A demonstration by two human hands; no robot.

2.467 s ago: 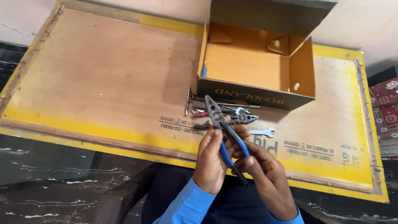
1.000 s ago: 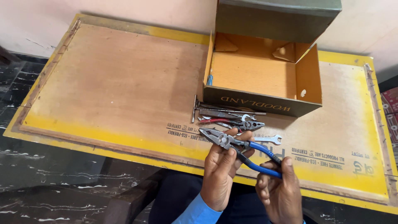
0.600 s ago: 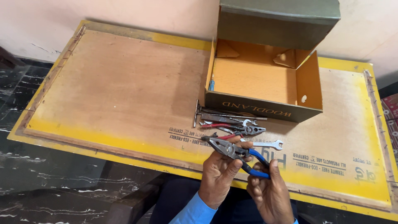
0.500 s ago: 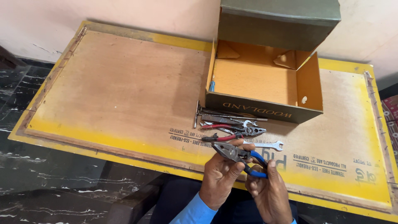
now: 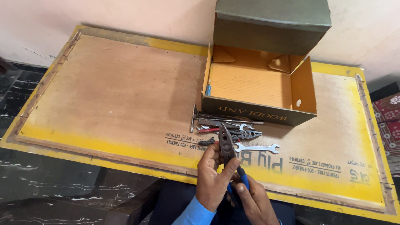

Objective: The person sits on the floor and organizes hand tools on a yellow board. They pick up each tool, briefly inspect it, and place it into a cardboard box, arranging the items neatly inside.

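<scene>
I hold a pair of blue-handled pliers over the near edge of a plywood board. My left hand grips it around the pivot and upper handles. My right hand is wrapped on the blue handle ends below. The jaws look closed and point away from me toward a pile of tools. That pile holds a flat spanner, a red-handled tool and other metal pieces. It lies just in front of an open cardboard box.
The box has an orange inside and a dark green lid standing up at the back; a small blue item sits in its left corner. The board lies on a dark marble-like surface. A pale wall runs behind.
The pliers have swung from lying sideways with jaws to the left to pointing straight away from me. Both hands stayed on them, and the handles have come together.
</scene>
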